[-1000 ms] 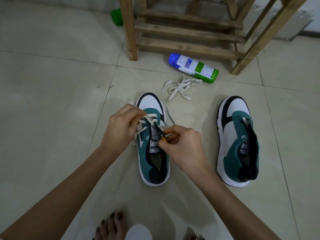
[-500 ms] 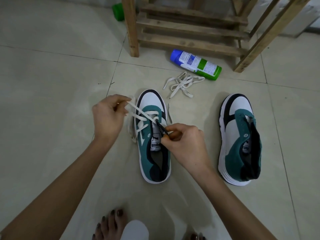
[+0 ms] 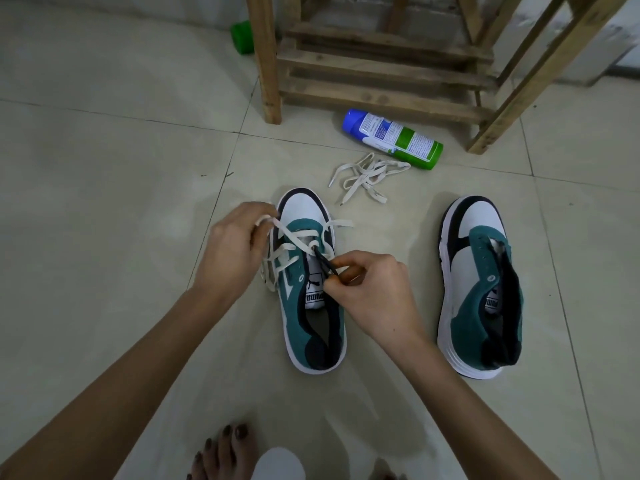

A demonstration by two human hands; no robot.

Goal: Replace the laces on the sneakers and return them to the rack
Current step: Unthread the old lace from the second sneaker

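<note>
Two green, white and black sneakers stand on the tiled floor. The left sneaker (image 3: 313, 296) carries a cream lace (image 3: 294, 242) threaded through its lower eyelets. My left hand (image 3: 230, 249) pinches one end of that lace at the shoe's left side. My right hand (image 3: 369, 287) pinches the sneaker's dark eyelet edge beside the tongue. The right sneaker (image 3: 479, 282) has no lace and lies apart to the right. A second loose cream lace (image 3: 365, 176) is bunched on the floor beyond the shoes. The wooden rack (image 3: 381, 71) stands at the back.
A blue-capped, green and white spray can (image 3: 394, 138) lies on its side in front of the rack. A green object (image 3: 242, 38) sits behind the rack's left leg. My bare toes (image 3: 225, 452) show at the bottom edge.
My left hand drew the lace end out to the left, then came back in closer to the shoe. My right hand stayed pinching at the eyelet edge.
</note>
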